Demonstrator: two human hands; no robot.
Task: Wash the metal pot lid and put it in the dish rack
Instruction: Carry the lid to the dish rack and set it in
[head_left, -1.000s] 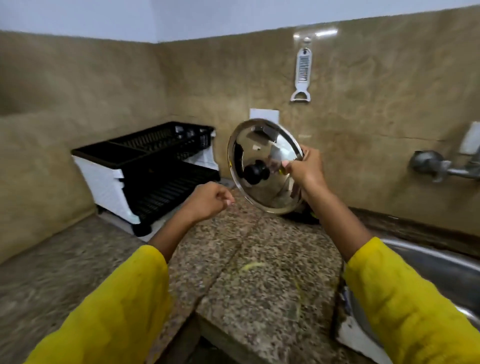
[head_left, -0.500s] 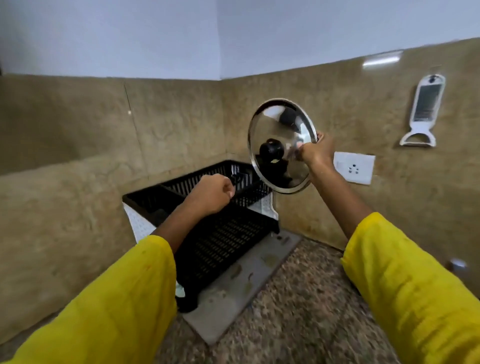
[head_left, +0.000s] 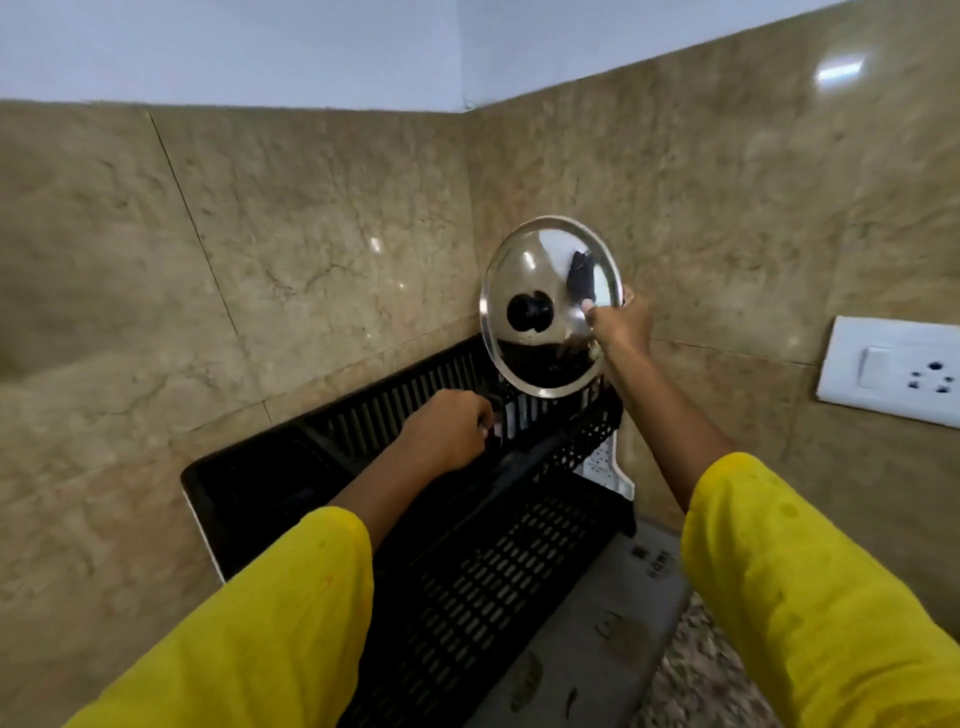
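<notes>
The shiny metal pot lid with a black knob stands on edge in the air, just above the back right corner of the black two-tier dish rack. My right hand pinches its right rim, thumb on the front. My left hand is curled into a loose fist over the rack's upper tier, below and left of the lid; nothing shows in it. The lid's lower edge hangs close above the slotted top tier.
The rack sits in the corner of two tan stone-tiled walls, on a grey drip tray over the speckled counter. A white switch and socket plate is on the right wall. Yellow sleeves cover both forearms.
The view has swung left from the sink toward the rack and closed in on it. My right hand has carried the lid over the rack's top tier, and my left hand has reached over the rack.
</notes>
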